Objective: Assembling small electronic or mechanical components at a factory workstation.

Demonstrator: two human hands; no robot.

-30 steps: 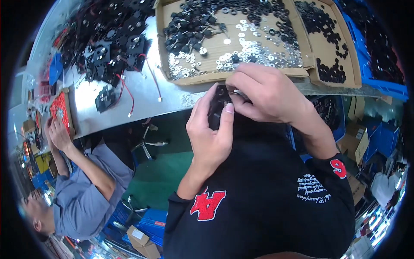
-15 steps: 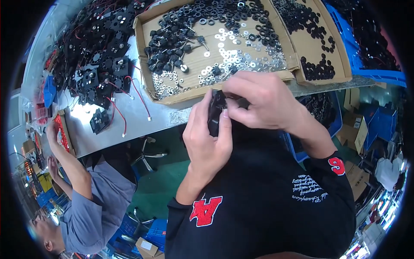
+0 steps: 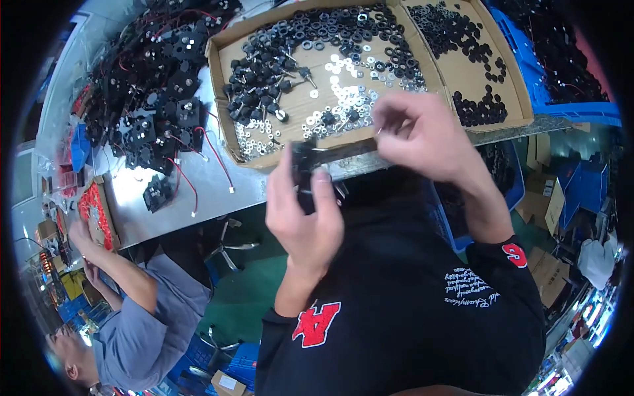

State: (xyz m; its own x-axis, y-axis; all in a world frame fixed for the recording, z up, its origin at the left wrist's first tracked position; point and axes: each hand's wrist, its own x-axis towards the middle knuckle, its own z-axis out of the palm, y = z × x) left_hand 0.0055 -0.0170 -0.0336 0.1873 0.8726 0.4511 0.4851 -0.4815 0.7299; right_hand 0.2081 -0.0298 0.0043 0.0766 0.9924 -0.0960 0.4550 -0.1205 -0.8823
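My left hand (image 3: pixel 305 228) grips a black plastic part (image 3: pixel 305 162) between thumb and fingers, just off the table's front edge. A thin metal piece sticks out of the part's right side; motion blurs its details. To the right, my right hand (image 3: pixel 429 138) hovers by the front of a cardboard tray (image 3: pixel 317 63). Its fingertips are pinched together, with a tiny glint at them too small to name. The tray holds black knob-like pieces with metal shafts (image 3: pixel 264 82), black rings (image 3: pixel 323 28), pale washers (image 3: pixel 343 86) and small nuts or rings (image 3: pixel 254 140).
Black assemblies with red wires (image 3: pixel 148 112) are heaped on the metal table (image 3: pixel 221 201) at left. A second cardboard tray (image 3: pixel 522 109) holds black rings. Blue crates (image 3: pixel 535 72) stand at right and below the table edge. A co-worker's arm (image 3: pixel 122 264) reaches a red-filled box (image 3: pixel 99 218).
My hands have parted: the right hand has left the black part and moved up and right toward the tray. My left hand has shifted slightly left and down with the part.
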